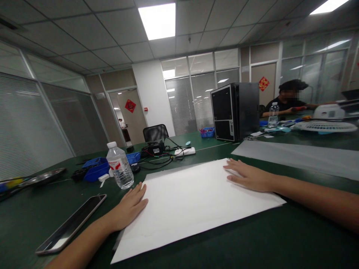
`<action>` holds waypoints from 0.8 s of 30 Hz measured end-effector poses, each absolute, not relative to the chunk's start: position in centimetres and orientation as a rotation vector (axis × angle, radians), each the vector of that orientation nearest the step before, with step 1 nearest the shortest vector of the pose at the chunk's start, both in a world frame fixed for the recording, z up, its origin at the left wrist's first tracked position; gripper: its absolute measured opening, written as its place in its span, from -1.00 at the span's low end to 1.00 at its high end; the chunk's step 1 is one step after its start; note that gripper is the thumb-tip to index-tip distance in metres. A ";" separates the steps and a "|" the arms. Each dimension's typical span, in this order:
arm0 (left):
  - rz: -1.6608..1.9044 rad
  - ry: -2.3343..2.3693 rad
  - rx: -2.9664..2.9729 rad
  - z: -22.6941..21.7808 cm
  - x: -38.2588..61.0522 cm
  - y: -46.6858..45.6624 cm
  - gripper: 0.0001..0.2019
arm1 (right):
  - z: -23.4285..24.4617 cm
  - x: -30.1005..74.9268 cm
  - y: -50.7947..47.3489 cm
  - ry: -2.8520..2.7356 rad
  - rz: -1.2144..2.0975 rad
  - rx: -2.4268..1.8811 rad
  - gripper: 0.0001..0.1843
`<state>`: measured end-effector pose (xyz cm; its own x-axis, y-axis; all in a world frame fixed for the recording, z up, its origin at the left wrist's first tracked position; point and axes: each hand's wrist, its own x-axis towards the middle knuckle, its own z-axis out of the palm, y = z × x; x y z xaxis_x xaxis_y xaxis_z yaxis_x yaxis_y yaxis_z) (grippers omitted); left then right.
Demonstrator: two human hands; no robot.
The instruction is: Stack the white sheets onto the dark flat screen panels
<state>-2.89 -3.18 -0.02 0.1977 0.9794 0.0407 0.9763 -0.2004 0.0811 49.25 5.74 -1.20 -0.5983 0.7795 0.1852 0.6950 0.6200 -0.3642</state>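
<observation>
Large white paper sheets (193,201) lie in a loose stack on the green table (246,243), their edges slightly out of line. My left hand (130,207) rests flat on the left edge of the top sheet, fingers stretched out and holding nothing. Across from it, my right hand (246,175) lies with spread fingers on the sheet's upper right part. Just beyond my left hand stands a clear plastic water bottle (120,168) with a white cap. A smartphone (73,224) lies left of my left forearm, screen up.
Behind the paper are a white power strip (185,151), tangled cables and a black computer tower (235,112). Blue trays (97,170) stand at the left. A translucent sheet (297,157) lies at the right. Beyond it are a white fan (327,127) and a seated person (290,101).
</observation>
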 end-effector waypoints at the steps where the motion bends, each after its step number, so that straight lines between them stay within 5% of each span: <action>1: 0.130 1.967 2.399 -0.1 -2.9 -3.1 -0.20 | -0.7 48.9 5.1 -2.540 0.354 -1.192 -0.19; 6: 0.088 1.972 2.390 -0.2 -2.9 -3.0 -0.16 | 1.7 47.2 1.8 -2.796 0.420 -0.881 -0.28; 15: 0.066 1.980 2.376 -0.1 -2.9 -3.2 -0.22 | 3.0 45.1 -0.5 -2.923 0.566 -0.579 0.08; 24: 0.126 1.965 2.355 -0.2 -3.2 -3.1 -0.25 | 3.3 45.3 -0.7 -2.929 0.556 -0.643 -0.15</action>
